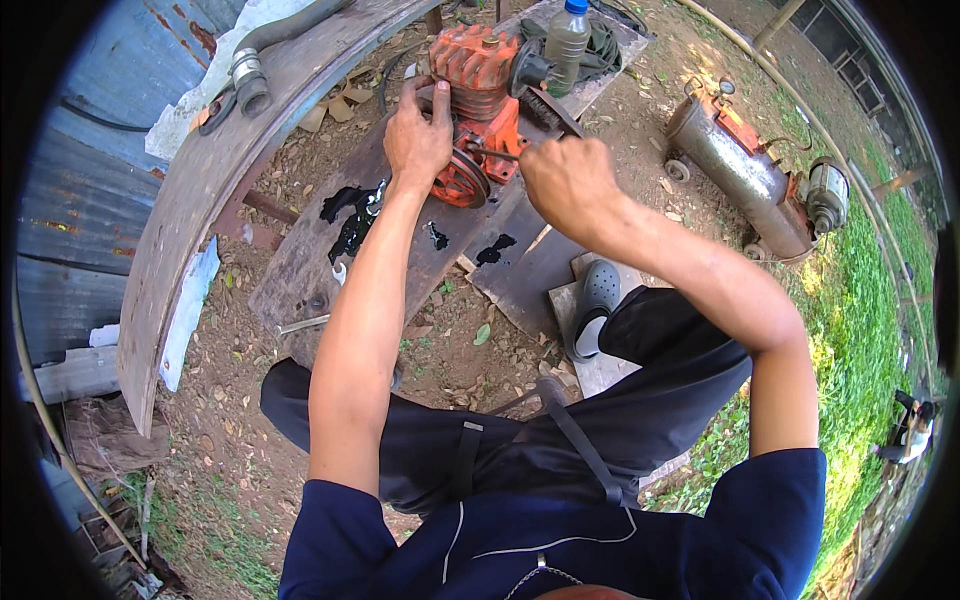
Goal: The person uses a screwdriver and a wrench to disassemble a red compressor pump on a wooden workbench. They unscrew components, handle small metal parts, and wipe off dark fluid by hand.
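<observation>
An orange air compressor pump (475, 62) with a finned head stands on a worn wooden plank (290, 280). My left hand (420, 135) steadies its left side, thumb up along the cylinder and fingers partly hidden behind it. Low on the pump's front is an orange wheel-like part (462, 180). My right hand (570, 180) is closed in a fist round a thin dark rod-shaped tool (492, 153), whose far end meets the pump's lower body. The tool's exact kind is hidden in the fist. Black oily patches (352, 220) spread over the plank below.
A clear bottle with a blue cap (567, 45) stands behind the pump beside dark cloth (600, 52). At right lies a metal air tank (735, 160) on small wheels. A curved wooden bench (190, 230) holds a grey hose (290, 30). A metal rod (302, 324) lies near the plank's end.
</observation>
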The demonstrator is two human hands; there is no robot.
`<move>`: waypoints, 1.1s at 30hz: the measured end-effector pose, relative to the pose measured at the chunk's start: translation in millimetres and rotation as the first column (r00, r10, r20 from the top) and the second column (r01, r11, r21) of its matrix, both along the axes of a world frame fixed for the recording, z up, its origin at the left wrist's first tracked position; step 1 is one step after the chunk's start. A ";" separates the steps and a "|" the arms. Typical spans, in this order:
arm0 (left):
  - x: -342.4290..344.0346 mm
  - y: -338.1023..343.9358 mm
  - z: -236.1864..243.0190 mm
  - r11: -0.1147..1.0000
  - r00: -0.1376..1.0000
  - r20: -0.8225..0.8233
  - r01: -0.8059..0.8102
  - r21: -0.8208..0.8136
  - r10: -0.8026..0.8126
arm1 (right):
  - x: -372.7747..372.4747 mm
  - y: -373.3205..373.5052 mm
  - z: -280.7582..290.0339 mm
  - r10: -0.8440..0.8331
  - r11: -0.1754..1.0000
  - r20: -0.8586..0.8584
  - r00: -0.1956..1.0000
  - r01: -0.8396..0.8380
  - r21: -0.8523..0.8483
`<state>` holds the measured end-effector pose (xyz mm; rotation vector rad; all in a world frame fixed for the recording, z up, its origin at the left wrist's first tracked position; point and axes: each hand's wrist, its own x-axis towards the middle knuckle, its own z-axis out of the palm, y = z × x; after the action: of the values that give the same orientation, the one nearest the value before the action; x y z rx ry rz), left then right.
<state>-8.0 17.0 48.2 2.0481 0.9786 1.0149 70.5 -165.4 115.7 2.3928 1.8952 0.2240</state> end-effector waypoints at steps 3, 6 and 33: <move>0.8 0.4 -3.3 0.999 1.000 0.023 -0.017 0.037 0.017 | 16.2 -10.6 -24.2 -0.070 0.997 -0.050 0.996 0.069 -0.021; 2.8 3.5 -6.5 0.994 0.997 0.064 -0.039 0.107 0.032 | 31.4 -14.6 -46.5 -0.126 0.992 -0.127 0.984 0.125 -0.020; 3.3 1.5 -6.5 0.999 0.999 0.043 -0.015 0.040 0.013 | 26.5 -16.3 -34.7 -0.130 0.990 -0.166 0.978 0.138 0.037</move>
<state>-4.6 18.5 41.6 2.0463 0.9591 1.0898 97.0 -181.6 80.9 2.6332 1.7992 0.0671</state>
